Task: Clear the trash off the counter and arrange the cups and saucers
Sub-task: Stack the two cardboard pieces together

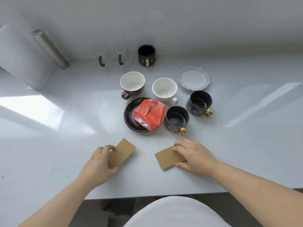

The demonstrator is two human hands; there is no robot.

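Both hands sit low in the frame on the surface [49,128]. Left hand [100,163] grips one brown card [122,153]; right hand [195,155] presses flat on another card [167,157].

Far fwd & well to the left of the left hand [98,163]: brushed metal cylinder [50,49], tilted, its lower end down near the wall corner. Just beside it, further left, a white box-like unit [24,63] w/ smooth glossy sides; can't tell what it was. Plain white wall [196,22] ran across the back, well beyond the right hand [195,154]. Behind & below both hands, a strip of dark floor [105,208] showed.
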